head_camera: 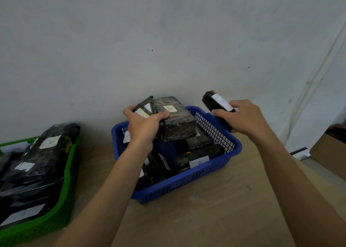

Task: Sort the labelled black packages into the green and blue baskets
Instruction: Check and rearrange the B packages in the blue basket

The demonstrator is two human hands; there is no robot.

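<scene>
the left hand (145, 124) grips black packages, one labelled b (175, 118), above a blue basket (189, 179) full of packages on a wooden table (215, 213); the right hand (243, 118) holds a slim labelled package (218, 104); a green basket (61, 209) sits left.

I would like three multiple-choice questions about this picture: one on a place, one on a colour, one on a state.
1. Where is the green basket?
A. left of the blue basket
B. right of it
C. behind it

2. What colour are the packages' labels?
A. red
B. white
C. orange

3. What is the right hand doing?
A. resting flat on the table
B. holding a black package
C. gripping a basket rim

Answers:
1 A: it sits at the picture's left edge.
2 B: the B label is white.
3 B: its fingers close around the package above the blue basket.
</scene>
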